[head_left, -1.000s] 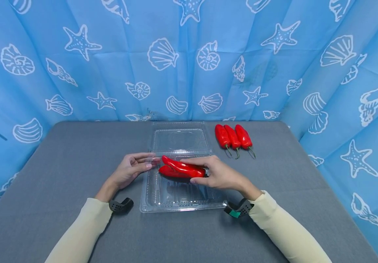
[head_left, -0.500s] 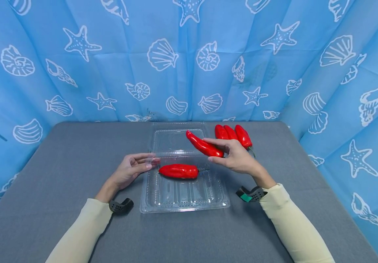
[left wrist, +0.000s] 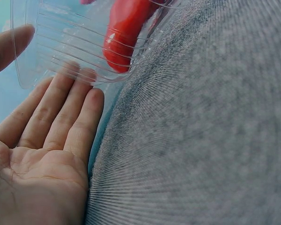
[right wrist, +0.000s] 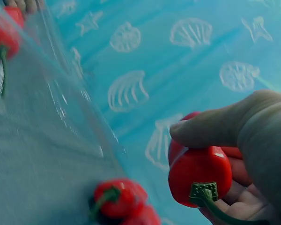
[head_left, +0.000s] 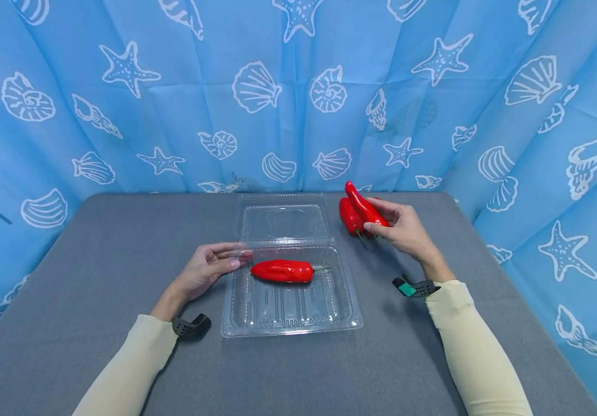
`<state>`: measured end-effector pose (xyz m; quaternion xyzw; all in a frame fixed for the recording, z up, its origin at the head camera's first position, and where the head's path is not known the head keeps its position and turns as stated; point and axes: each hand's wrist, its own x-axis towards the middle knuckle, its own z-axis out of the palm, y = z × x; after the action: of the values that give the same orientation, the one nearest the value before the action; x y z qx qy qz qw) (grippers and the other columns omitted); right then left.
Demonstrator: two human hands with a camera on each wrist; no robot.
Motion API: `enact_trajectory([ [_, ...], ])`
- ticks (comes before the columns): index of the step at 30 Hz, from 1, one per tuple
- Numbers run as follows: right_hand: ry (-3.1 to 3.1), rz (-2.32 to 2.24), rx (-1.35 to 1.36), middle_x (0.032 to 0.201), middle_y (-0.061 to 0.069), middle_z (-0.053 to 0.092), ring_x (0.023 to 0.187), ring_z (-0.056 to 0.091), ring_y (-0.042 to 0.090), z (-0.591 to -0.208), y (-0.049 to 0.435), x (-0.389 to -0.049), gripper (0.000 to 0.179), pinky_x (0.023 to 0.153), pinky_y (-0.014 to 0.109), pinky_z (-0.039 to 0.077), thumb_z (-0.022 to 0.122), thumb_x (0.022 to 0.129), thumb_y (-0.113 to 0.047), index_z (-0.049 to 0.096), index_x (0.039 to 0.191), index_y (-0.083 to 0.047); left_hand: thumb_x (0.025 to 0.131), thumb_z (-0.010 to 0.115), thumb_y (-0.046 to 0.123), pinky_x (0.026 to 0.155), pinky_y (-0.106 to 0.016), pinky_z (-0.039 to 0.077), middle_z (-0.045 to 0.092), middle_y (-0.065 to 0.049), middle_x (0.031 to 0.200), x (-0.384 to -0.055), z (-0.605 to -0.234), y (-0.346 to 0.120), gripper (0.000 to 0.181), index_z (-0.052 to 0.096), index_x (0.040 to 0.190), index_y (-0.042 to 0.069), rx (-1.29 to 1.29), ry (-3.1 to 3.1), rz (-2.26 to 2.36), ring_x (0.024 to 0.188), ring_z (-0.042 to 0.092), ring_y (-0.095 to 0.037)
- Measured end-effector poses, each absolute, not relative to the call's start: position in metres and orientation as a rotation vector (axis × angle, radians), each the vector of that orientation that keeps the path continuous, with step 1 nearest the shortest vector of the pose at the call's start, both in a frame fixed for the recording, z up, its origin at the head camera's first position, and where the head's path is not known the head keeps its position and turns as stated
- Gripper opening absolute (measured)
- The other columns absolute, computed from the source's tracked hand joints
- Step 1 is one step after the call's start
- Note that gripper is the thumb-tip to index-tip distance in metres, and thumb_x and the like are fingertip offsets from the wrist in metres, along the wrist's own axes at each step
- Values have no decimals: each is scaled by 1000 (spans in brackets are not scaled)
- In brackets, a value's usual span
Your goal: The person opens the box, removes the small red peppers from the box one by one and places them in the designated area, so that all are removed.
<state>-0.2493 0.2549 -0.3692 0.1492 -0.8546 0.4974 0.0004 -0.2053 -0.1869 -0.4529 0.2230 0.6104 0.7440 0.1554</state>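
My left hand (head_left: 207,268) is at the left wall of the clear container (head_left: 288,303), its fingers extended and grasping nothing; some fingertips show through the plastic, but I cannot tell how firmly they touch it. Inside the container, toward its far side, one red pepper (head_left: 282,270) lies crosswise, its green stem pointing right. The transparent lid (head_left: 284,222) is laid back flat beyond the container. To the right of the lid, past the container's far right corner, loose peppers (head_left: 349,216) rest on the grey cloth (head_left: 122,248), partly hidden from the head view. Above them, my right hand (head_left: 405,231) pinches another red pepper, the held pepper (head_left: 363,205), between thumb and fingers, tip slanting up and away from me; I cannot tell whether it touches those below.
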Motion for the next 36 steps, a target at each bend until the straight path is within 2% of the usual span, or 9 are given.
enact_trajectory([
  [12, -2597, 1594, 108, 150, 27, 46, 132, 50, 43, -390, 303, -260, 64, 83, 12, 52, 69, 97, -15, 41, 153, -1, 94, 63, -4, 103, -30, 49, 61, -23, 136, -204, -451, -186, 58, 36, 143, -22, 615, 1764, 2126, 125, 62, -20],
  [18, -2676, 1494, -69, 153, 25, 44, 136, 45, 40, -405, 317, -264, 65, 105, 36, 50, 66, 99, -26, 41, 154, -4, 94, 63, -3, 103, -30, 50, 61, -24, 137, -204, -451, -186, 58, 36, 143, -21, 606, 1774, 2121, 125, 62, -20],
  [20, -2674, 1495, -96, 153, 25, 44, 135, 45, 40, -411, 320, -265, 64, 104, 33, 50, 66, 100, -26, 41, 154, -3, 95, 63, -2, 103, -30, 50, 61, -24, 137, -204, -451, -186, 58, 37, 143, -21, 605, 1779, 2119, 125, 62, -20],
  [24, -2658, 1515, -133, 152, 25, 44, 133, 46, 38, -423, 325, -267, 62, 84, 9, 47, 64, 101, -27, 42, 153, -3, 95, 63, -2, 103, -30, 49, 60, -24, 137, -204, -451, -186, 58, 37, 143, -20, 606, 1784, 2116, 125, 62, -20],
  [26, -2649, 1517, -142, 152, 25, 45, 133, 46, 38, -427, 327, -268, 61, 81, 6, 45, 63, 101, -28, 43, 153, -3, 95, 63, -2, 104, -30, 49, 60, -24, 137, -204, -451, -186, 57, 38, 143, -20, 607, 1789, 2114, 125, 62, -20],
  [28, -2643, 1514, -153, 153, 24, 45, 134, 46, 38, -429, 327, -270, 61, 87, 12, 49, 63, 101, -29, 43, 153, -4, 95, 63, -2, 104, -30, 49, 60, -25, 137, -205, -451, -186, 56, 39, 143, -19, 611, 1797, 2109, 125, 62, -20],
  [32, -2636, 1511, -166, 155, 21, 43, 137, 44, 37, -432, 327, -271, 61, 109, 38, 46, 63, 101, -31, 43, 153, -6, 95, 62, -1, 104, -29, 48, 61, -24, 137, -205, -451, -187, 54, 41, 143, -17, 610, 1812, 2100, 125, 62, -20],
  [34, -2638, 1505, -166, 156, 21, 42, 138, 42, 37, -434, 326, -272, 62, 113, 49, 40, 63, 101, -32, 43, 153, -6, 96, 62, -1, 104, -29, 48, 61, -24, 137, -205, -451, -187, 54, 41, 143, -17, 614, 1816, 2097, 125, 62, -20],
  [36, -2641, 1493, -158, 156, 22, 41, 139, 41, 38, -435, 325, -272, 61, 113, 53, 39, 62, 102, -32, 43, 154, -6, 96, 62, -1, 104, -29, 48, 61, -24, 136, -205, -451, -187, 54, 41, 142, -18, 619, 1817, 2097, 124, 63, -20],
])
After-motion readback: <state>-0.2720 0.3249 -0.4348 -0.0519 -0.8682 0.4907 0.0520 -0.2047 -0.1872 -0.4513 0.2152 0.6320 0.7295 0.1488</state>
